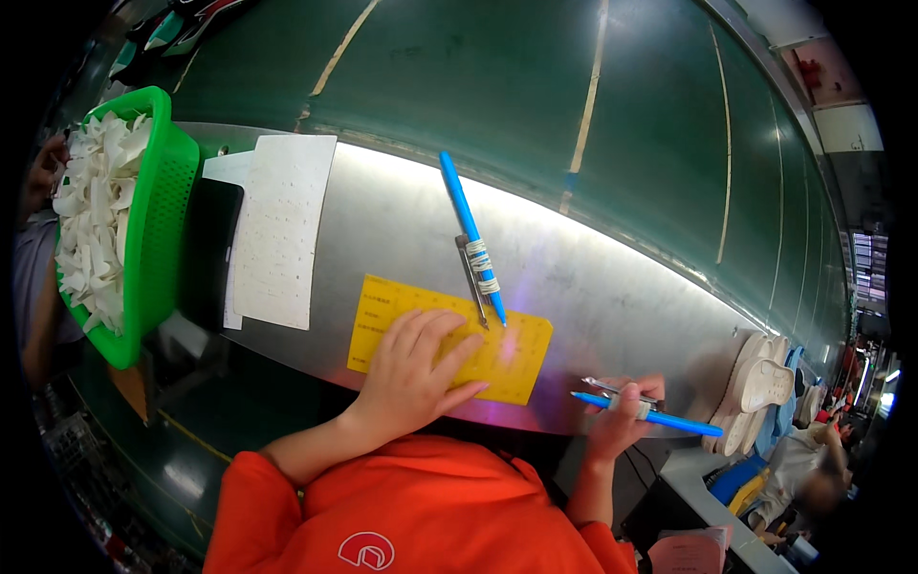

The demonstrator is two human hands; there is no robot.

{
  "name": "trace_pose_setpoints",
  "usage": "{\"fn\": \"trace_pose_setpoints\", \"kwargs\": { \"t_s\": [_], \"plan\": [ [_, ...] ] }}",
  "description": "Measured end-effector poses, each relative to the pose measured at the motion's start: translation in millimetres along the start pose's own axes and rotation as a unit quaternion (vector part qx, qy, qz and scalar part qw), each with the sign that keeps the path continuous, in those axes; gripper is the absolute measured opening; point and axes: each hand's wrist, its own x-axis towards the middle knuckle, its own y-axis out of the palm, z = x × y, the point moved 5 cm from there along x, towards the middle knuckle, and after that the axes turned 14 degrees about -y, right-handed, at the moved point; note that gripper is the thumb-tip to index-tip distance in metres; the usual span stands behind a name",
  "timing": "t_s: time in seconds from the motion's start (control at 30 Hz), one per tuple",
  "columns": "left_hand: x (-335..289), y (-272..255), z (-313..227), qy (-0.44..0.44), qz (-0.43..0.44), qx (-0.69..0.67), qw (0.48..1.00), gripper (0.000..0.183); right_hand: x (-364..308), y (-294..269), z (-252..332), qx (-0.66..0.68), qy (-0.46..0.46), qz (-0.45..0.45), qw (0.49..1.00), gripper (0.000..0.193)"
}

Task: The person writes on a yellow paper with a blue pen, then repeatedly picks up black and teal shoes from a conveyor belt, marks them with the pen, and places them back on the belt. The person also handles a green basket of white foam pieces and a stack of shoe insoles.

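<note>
My left hand (413, 364) lies with its fingers stretched out on a yellow printed card (516, 359), which rests on the metal worktop. Between the thumb and fingers of my right hand (623, 413) is a blue pen (687, 424). A slim metal piece (600, 385) sticks out beside this pen, and a pale wrapping shows around it. A second blue pen (459, 199) lies at the card's far edge, its lower end over the card. Whitish bands (481, 260) bind it to another thin metal piece (469, 277).
At left stands a green basket (158, 230) full of white scraps (100, 210). White sheets (282, 230) and a dark flat object (210, 253) lie beside it. Pale shoe soles (751, 392) are stacked at right. A green belt (459, 77) runs beyond the worktop (382, 210). Other people are at both sides.
</note>
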Motion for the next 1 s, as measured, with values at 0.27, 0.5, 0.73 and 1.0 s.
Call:
{"fn": "trace_pose_setpoints", "kwargs": {
  "t_s": [0.27,0.5,0.73,1.0],
  "plan": [
    [-13.6,2.7,0.5,0.020,0.038,0.065,0.997,0.047,-6.8,51.4,-10.5,0.017,-0.012,0.126,0.992,0.020],
    [-12.0,4.5,0.3,0.026,-0.006,0.075,0.997,0.040,-10.5,49.6,-27.1,-0.015,-0.052,0.117,0.992,0.017],
    [-13.2,5.3,0.3,0.022,-0.019,0.076,0.997,0.037,-8.3,55.1,-21.7,-0.020,-0.052,0.118,0.991,0.018],
    [-13.4,4.4,0.8,0.038,-0.028,0.087,0.995,0.037,-6.1,60.3,-20.1,0.010,-0.047,0.137,0.989,0.021]
  ]
}}
